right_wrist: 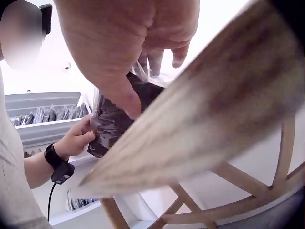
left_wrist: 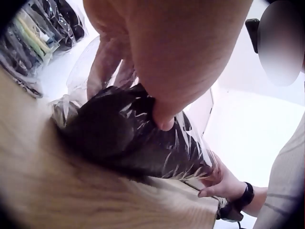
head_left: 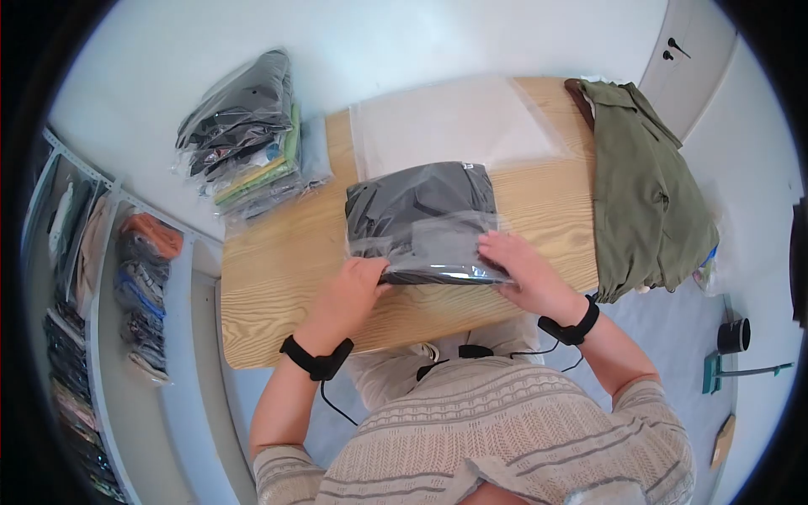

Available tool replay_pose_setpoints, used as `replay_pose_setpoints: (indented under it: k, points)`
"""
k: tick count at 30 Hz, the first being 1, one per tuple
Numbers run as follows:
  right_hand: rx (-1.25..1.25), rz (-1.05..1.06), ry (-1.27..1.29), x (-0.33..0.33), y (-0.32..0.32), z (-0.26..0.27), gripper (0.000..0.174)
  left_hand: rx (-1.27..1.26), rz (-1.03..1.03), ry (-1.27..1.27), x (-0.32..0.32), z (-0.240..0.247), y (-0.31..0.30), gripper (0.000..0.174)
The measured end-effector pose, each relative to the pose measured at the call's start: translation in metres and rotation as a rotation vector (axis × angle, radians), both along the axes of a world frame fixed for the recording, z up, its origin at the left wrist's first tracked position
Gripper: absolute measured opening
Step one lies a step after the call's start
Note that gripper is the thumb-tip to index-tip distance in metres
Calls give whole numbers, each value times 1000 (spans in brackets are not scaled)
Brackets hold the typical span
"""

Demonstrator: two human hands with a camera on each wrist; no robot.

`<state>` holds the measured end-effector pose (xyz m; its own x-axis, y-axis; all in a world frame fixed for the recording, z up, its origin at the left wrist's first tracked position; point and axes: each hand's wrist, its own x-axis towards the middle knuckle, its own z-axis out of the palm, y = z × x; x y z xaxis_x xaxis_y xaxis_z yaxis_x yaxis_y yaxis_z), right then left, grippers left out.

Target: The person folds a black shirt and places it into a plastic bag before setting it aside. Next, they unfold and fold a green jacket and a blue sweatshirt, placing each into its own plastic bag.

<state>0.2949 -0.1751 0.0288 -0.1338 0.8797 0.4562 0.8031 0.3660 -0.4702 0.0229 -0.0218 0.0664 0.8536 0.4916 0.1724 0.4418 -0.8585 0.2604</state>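
A dark folded garment sealed in a clear plastic bag (head_left: 421, 219) lies flat on the wooden table (head_left: 269, 286), its near edge close to the table's front edge, right in front of the person. The hands are apart, one at each near corner of the package. The left hand (head_left: 353, 290) grips the near left corner, thumb on top and fingers curled under the film. The right hand (head_left: 522, 269) lies on the near right part with its fingers spread flat on the plastic; its thumb may be tucked under the edge, though the wrist views are too close and blurred to be sure. The package looks light, soft and floppy, and the glossy film is probably slippery, so it should hold best with a flat palm beneath it or a pinch through the film into the folded cloth at the corners. Just behind it, a pile of empty clear bags (head_left: 454, 122) covers the far part of the table. An olive shirt (head_left: 644, 185) drapes over the table's right end, near the right hand. A stack of bagged clothes (head_left: 244, 126) sits off the far left corner, and shelves (head_left: 126, 278) of packed garments stand further left.
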Motion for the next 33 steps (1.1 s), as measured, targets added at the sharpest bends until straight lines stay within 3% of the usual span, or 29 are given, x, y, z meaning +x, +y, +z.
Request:
replay_pose_setpoints:
  k: [4,6,10,12,13,15,17,19,21,23,25,26,29,33]
  points:
    - [83,-13,103,13,12,16,55,0,32,-80,-1,37,0,32]
    - [141,-20,157,13,16,41,52,159,38,-86,-7,62,-4,24]
    - [108,-11,269,7,22,85,47,172,81,-164,-21,112,-9,27]
    - [-36,-54,660,3,34,92,43,-25,43,-272,-22,120,6,28]
    - [-33,-47,658,5,39,91,43,-159,112,-238,-18,126,8,27]
    - [-159,27,880,11,53,82,41,-190,129,-268,-16,125,18,27]
    - [-83,69,912,6,62,61,41,-218,142,-298,-15,120,30,27]
    - [-16,105,947,3,64,58,41,-295,110,-349,-16,116,39,35]
    - [-312,26,897,0,63,66,41,-316,139,-433,-12,117,38,42]
    - [-314,15,880,1,67,66,40,-332,168,-521,-12,115,42,49]
    - [-310,12,860,2,72,64,40,-58,89,-696,-21,98,52,75]
    - [-265,4,862,3,75,60,39,-48,92,-698,-23,91,51,75]
    - [-201,35,905,0,77,57,36,-658,71,-1074,-27,65,43,109]
    - [-222,35,871,3,80,52,30,-559,-35,-974,-40,14,51,104]
